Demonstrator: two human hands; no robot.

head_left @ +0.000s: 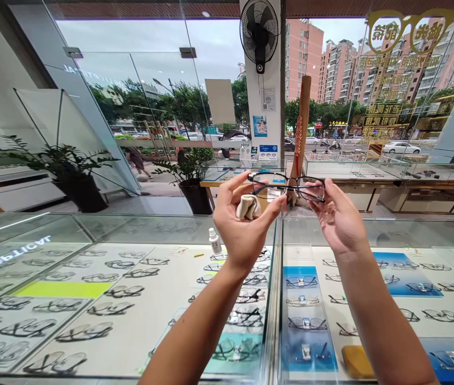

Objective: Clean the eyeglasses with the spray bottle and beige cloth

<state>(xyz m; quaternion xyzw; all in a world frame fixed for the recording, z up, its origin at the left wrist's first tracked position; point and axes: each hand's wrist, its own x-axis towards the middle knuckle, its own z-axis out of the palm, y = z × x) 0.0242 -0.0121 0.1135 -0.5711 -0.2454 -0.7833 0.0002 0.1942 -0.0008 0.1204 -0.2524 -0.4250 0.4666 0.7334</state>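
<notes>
A pair of dark-rimmed eyeglasses (291, 184) is held up over the glass display counter, lenses toward the window. My left hand (240, 230) is closed on the left end of the frame, with a folded cream cloth (248, 207) tucked in the same palm. At the other end, the fingers of my right hand (343, 219) pinch the frame near its right rim. Beyond my left wrist, a small white bottle (214, 241) stands on the counter, beside a small yellow strip (198, 255).
Rows of eyeglasses (126, 291) lie under the glass of the display counter (277, 321). A yellow-brown case (357, 362) sits near my right forearm. Farther off are potted plants (78, 182), a wooden post (304, 123), more display cases (343, 170) and a wall fan (259, 32).
</notes>
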